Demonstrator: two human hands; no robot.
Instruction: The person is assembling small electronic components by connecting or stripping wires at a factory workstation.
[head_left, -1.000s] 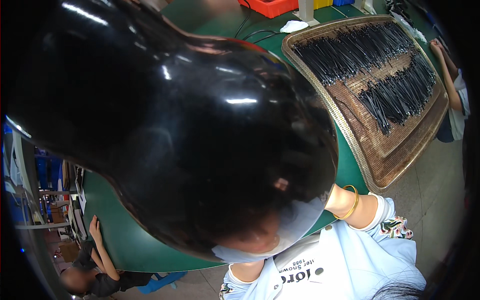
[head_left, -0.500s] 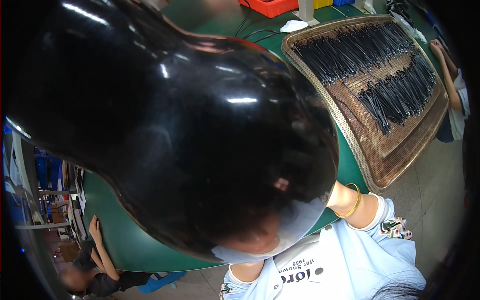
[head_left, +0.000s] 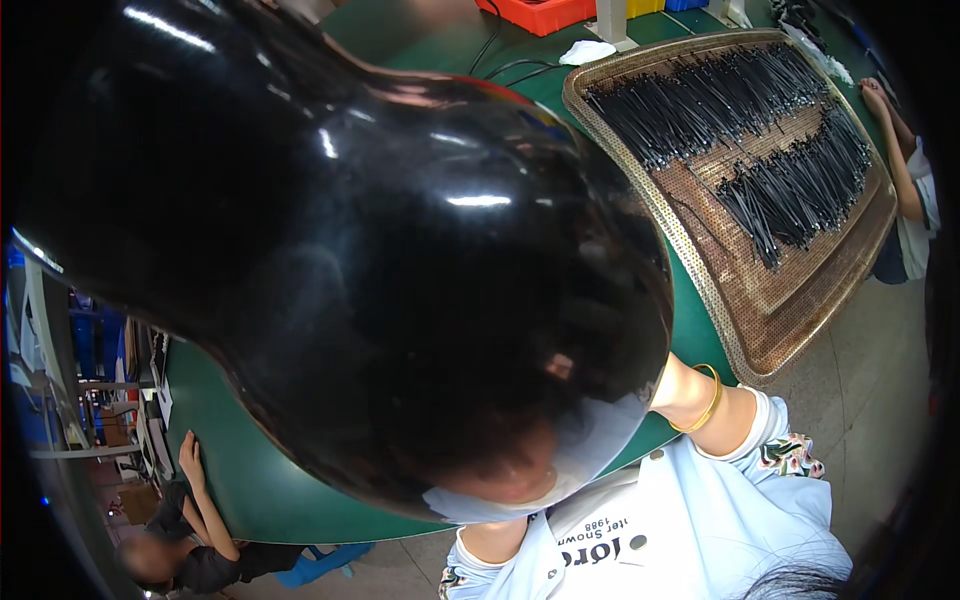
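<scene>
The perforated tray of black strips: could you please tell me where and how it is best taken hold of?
Probably by its raised rim, with the hands on opposite long sides, coming from the near corner at the green table edge. The rim is bare, and the black strips lie loose in the middle, so keep it level.

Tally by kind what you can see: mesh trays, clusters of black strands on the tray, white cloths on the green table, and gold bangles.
Mesh tray: 1
Clusters of black strands: 2, upper cluster and lower cluster
White cloth: 1
Gold bangle: 1
Total: 5
</scene>
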